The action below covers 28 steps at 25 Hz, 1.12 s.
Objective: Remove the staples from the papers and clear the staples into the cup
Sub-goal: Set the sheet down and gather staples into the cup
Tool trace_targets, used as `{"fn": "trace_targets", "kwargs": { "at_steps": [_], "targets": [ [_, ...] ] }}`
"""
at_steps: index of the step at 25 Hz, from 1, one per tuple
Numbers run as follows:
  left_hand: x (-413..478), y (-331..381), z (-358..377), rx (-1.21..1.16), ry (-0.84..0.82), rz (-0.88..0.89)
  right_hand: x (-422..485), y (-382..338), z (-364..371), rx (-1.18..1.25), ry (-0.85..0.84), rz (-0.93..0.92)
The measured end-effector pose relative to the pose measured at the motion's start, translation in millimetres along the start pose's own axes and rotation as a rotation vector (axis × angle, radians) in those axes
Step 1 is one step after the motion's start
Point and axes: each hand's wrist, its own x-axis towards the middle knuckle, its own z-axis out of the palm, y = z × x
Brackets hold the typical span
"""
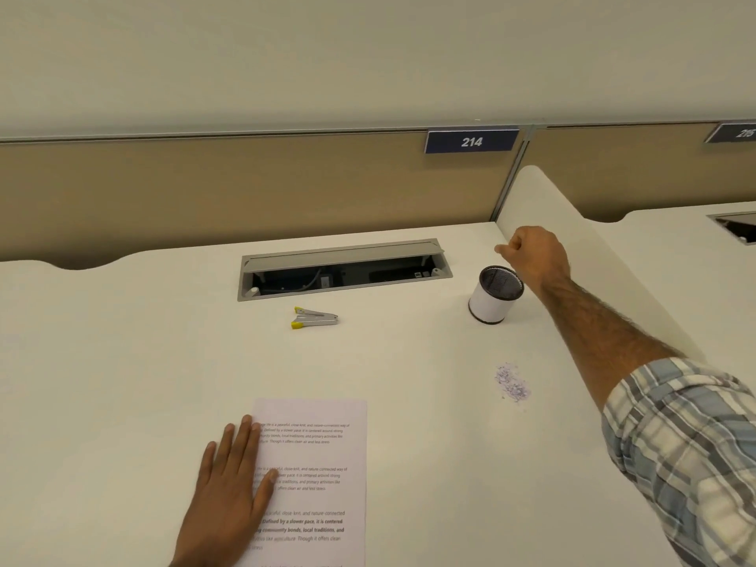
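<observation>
Left hand (229, 484) flat on papers (321, 456); right hand (536, 255) curled, perhaps pinching, near cup (491, 306).

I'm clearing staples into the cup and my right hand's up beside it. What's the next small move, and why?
Probably bring the right hand over the mouth of the cup and loosen the fingers. That hand hangs just past the rim with fingers pinched together; whether they hold staples is too small to tell. A loose pile of staples lies on the desk, so more trips likely follow.

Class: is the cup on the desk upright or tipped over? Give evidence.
Upright: the cup stands on its base, dark mesh mouth facing up.
</observation>
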Motion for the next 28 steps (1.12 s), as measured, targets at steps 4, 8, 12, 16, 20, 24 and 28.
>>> {"fn": "trace_targets", "kwargs": {
  "at_steps": [4, 8, 12, 16, 20, 24, 28],
  "targets": [
    [-1.2, 0.9, -0.3, 0.031, -0.013, -0.026, -71.6, -45.4, 39.7, 0.235, -0.031, -0.128],
    [-1.3, -1.3, 1.6, 0.044, -0.030, -0.028, -203.2, -89.0, 113.9, 0.294, -0.353, -0.288],
    [-0.4, 0.9, 0.2, 0.045, -0.051, -0.026, -288.9, -108.7, 160.0, 0.019, -0.485, -0.418],
    [-1.0, 1.7, -2.4, 0.036, -0.062, -0.026, -308.6, -120.4, 172.0, -0.069, -0.456, -0.366],
    [-1.6, 4.3, -2.0, 0.014, -0.059, -0.026, -308.0, -129.8, 174.6, -0.146, -0.378, -0.358],
    [-1.4, 5.7, -5.5, -0.014, -0.077, -0.026, -308.8, -138.3, 161.3, 0.221, -0.505, -0.187],
    [-2.5, 3.5, -3.6, -0.024, -0.049, -0.017, -335.4, -132.6, 133.5, 0.881, -0.486, 0.408]
  ]
}}
